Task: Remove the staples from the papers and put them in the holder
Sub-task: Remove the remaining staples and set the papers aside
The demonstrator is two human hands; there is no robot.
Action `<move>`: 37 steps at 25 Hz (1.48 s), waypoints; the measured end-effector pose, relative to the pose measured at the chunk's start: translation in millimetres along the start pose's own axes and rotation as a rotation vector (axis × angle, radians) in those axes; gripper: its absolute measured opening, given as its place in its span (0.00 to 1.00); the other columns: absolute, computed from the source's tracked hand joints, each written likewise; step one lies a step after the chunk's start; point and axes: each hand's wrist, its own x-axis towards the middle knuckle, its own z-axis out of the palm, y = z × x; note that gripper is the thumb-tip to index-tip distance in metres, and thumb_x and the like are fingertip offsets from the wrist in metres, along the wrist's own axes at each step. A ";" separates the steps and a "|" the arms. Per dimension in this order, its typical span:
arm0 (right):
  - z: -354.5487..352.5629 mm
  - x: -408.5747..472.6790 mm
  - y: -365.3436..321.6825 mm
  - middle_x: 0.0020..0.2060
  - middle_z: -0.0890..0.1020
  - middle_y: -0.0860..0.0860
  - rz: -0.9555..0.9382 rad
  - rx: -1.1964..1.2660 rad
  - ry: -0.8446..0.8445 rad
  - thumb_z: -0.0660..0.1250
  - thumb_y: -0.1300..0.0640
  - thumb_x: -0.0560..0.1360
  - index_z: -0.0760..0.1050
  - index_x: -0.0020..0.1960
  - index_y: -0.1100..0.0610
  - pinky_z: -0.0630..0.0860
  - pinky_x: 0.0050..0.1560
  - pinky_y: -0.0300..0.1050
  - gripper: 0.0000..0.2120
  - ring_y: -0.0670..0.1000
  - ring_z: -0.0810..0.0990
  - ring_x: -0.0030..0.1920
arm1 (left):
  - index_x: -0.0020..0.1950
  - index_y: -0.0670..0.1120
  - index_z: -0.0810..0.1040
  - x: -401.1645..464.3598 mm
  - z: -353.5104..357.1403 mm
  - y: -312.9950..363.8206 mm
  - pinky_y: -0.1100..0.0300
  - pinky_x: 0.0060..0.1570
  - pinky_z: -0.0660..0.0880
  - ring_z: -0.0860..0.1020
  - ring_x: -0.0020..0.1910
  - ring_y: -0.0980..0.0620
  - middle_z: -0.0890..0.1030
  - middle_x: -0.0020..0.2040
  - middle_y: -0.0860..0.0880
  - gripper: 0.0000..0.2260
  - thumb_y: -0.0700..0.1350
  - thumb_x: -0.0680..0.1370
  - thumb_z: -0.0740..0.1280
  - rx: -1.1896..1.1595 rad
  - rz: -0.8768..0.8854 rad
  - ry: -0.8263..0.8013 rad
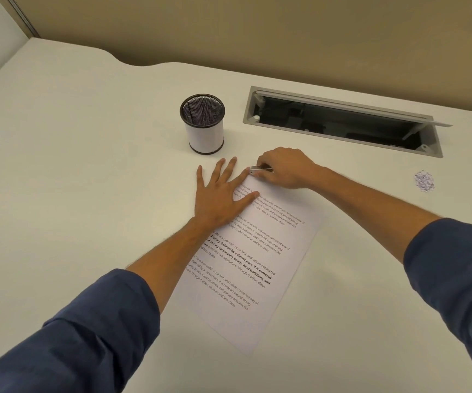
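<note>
Where both forearms reach in from the near edge, dark blue sleeves (81, 344) pushed up to the elbows. Between the two forearms, printed papers (246, 268) lying flat and askew on the cream desk (73, 165), near corner pointing back toward the body, far corner up at the hands. On the far left part of the sheet, left hand (220, 197) spread flat, fingers straight and splayed, palm pressing down, thumb laid across the first lines of text, fingertips partly out past the paper's edge onto the desk. Just beside it, at the paper's far corner, right hand (285, 168) curled, gripping a small metal staple remover (260, 170), its tip set at the corner, touching or nearly touching the left index fingertip. Staple itself too small to make out. Beyond the left fingertips, a little apart, mesh holder (203, 123) standing upright, dark rim, pale wrap round its side. Well off to the right of the right hand, small heap of paper bits (424, 180). Farther behind the right hand, open cable hatch (342, 121) sunk in the desk, lid tilted up. At the very back, tan partition wall (257, 32).
</note>
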 end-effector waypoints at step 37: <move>11.7 -3.8 -5.2 0.43 0.81 0.52 0.117 0.182 0.056 0.57 0.43 0.80 0.76 0.49 0.57 0.75 0.43 0.51 0.18 0.53 0.77 0.41 | 0.78 0.56 0.58 -0.1 0.5 1.7 0.40 0.74 0.40 0.47 0.79 0.52 0.53 0.80 0.54 0.33 0.70 0.77 0.52 -0.073 0.005 0.054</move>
